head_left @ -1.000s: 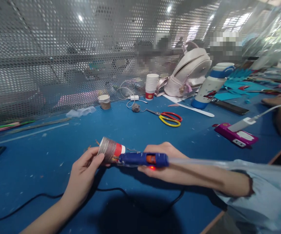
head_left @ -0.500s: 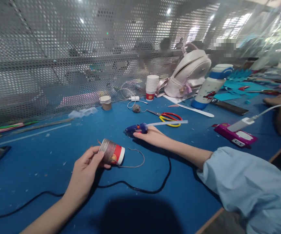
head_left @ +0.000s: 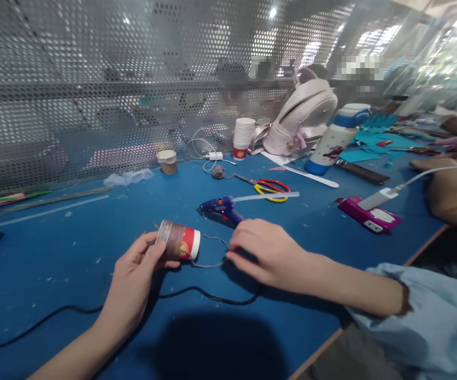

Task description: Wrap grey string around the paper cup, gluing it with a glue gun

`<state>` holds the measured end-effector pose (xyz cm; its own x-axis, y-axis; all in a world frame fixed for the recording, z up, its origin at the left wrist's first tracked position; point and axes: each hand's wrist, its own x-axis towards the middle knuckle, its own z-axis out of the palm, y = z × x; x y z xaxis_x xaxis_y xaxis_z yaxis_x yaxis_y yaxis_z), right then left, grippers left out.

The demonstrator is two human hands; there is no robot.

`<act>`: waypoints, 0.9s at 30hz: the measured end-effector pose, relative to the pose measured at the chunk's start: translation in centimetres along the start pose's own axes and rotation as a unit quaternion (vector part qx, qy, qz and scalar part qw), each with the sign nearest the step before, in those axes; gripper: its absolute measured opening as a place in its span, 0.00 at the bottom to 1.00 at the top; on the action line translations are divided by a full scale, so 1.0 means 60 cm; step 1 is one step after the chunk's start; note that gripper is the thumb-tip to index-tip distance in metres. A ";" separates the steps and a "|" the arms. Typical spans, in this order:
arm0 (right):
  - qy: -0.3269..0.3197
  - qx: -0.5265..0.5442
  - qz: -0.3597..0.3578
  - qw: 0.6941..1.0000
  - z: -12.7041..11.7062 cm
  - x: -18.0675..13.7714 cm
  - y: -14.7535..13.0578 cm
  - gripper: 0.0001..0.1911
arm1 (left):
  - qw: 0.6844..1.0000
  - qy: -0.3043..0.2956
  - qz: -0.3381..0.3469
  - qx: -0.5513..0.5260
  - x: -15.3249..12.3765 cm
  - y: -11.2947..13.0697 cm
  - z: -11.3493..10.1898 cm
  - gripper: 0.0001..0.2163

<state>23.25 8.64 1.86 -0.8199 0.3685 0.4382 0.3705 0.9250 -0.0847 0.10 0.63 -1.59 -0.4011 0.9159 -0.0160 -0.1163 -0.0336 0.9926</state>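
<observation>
My left hand [head_left: 135, 269] is closed around a red-and-white paper cup [head_left: 190, 241] tipped on its side. Grey-brown yarn [head_left: 171, 238] is wound round the cup's base half, and a loose tail curls out to the right. At that tail's bend, my right hand [head_left: 270, 253] pinches the yarn between thumb and forefinger. Just beyond the right hand, a blue hot glue gun [head_left: 217, 205] lies on the table with a clear glue stick [head_left: 268, 196] sticking out of its back. Its handle is partly behind my fingers.
Scissors [head_left: 271, 189], a yarn ball [head_left: 217, 171], a wrapped cup [head_left: 167, 162] and stacked paper cups [head_left: 244, 138] stand or lie behind. A bottle [head_left: 337, 140], a backpack [head_left: 301, 119] and a purple power strip [head_left: 369, 214] are to the right, near another person's arm [head_left: 454, 184]. A black cord [head_left: 208, 297] crosses the front.
My right hand has let go of the glue gun, leaving it on the table, and has moved nearer to me onto the yarn tail. My left hand still holds the cup.
</observation>
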 end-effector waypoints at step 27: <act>0.131 -0.124 -0.148 0.972 0.058 0.081 -0.028 0.14 | 0.992 -0.073 -0.028 0.094 -0.015 -0.008 -0.004 0.15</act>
<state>17.11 9.23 1.02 -0.7794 0.0241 0.6261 0.2567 0.9238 0.2841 0.33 -0.28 -2.09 -0.2606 0.9631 -0.0670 0.0425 0.0808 0.9958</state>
